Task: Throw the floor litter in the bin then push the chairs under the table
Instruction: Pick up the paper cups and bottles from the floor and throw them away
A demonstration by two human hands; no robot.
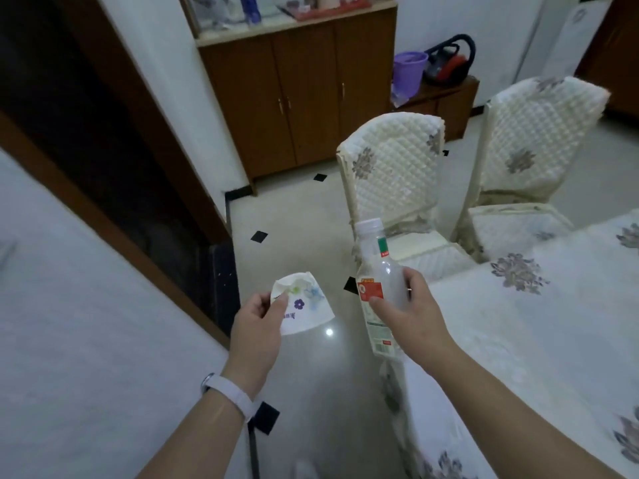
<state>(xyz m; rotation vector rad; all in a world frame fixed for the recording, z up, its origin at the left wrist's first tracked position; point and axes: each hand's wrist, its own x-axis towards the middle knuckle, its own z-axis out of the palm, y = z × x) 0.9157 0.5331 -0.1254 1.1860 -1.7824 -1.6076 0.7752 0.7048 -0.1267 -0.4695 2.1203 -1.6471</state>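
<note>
Left hand (257, 321): pinching crumpled paper cup (304, 300), cup at its 1 o'clock.
Right hand (411, 305): curled round plastic bottle (378, 292), cap toward 12 o'clock.
Near chair (390, 174): 12 o'clock of bottle.
Far chair (539, 133): 1 o'clock.
Table (501, 340): 3 o'clock of right hand.

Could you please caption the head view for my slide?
Left hand holds a crushed paper cup, right hand a plastic bottle.

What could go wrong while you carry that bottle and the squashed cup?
The left hand only pinches the crushed paper cup at its edge, so it might slip. The right hand holds the bottle, which could bump the nearest chair, standing pulled out from the table.
</note>
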